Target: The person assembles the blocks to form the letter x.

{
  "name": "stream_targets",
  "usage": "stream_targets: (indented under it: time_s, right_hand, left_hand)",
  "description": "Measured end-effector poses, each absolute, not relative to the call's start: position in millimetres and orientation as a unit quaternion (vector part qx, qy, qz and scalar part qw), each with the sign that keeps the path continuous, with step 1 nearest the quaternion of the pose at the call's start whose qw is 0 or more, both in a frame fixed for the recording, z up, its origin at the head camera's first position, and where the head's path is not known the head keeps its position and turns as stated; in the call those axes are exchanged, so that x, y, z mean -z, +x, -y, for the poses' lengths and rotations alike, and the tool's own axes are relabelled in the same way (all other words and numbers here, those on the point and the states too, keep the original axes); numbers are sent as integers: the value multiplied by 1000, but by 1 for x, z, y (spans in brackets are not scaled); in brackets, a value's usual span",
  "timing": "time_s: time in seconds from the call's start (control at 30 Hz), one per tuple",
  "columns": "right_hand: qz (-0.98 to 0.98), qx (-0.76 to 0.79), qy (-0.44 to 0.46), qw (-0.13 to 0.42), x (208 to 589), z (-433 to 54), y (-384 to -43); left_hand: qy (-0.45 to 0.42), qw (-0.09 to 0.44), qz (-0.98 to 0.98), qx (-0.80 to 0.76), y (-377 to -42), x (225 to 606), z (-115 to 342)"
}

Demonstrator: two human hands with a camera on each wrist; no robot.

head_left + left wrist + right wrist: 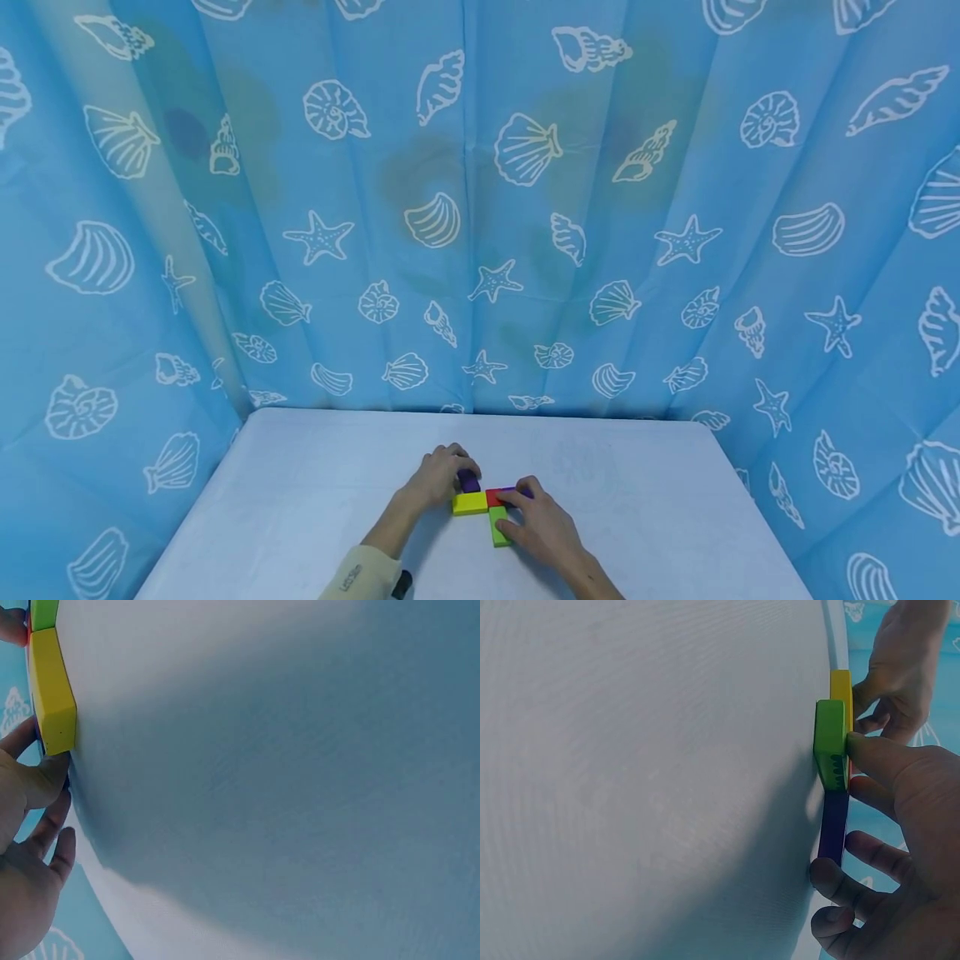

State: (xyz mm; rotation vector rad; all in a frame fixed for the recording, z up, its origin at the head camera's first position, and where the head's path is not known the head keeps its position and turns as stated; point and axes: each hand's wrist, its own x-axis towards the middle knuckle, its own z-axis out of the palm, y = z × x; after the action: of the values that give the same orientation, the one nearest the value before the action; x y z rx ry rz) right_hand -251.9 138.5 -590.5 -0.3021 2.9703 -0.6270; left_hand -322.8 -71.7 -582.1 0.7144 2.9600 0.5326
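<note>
In the head view, my left hand (438, 477) pinches a dark purple block (468, 481) at the back side of a yellow block (470, 503). A red block (494, 497) adjoins the yellow block's right end, and a light green block (499, 527) extends from it toward me. My right hand (550, 525) rests over the group: its thumb touches the green block (830, 739), a forefinger lies on the red one, and other fingers touch a second purple block (833, 829) at the right. In the left wrist view, the left fingers partly hide the held block beside the yellow block (52, 690).
The blocks lie on a white-covered table (315, 467). A blue curtain (480, 250) with white shell and starfish prints surrounds the table's back and sides. A dark object (402, 585) shows beside the left sleeve.
</note>
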Motion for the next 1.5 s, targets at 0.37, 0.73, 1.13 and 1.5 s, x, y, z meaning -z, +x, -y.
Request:
stream_targets:
  time_s: [0.37,0.73,1.13,1.5]
  right_hand:
    - [-971,216,-94,52,590,-139,-251]
    - [-968,224,-98,59,590,-140,-252]
    - [-968,221,-110,52,589,-142,-253]
    - [-969,217,-110,47,591,-141,-252]
  left_hand:
    - [242,17,-956,-162,-324,585,68]
    - [266,-12,-951,-157,-328,585,59]
    - [272,0,-951,-147,-331,584,45]
    - [288,4,-948,-139,-326,579,41]
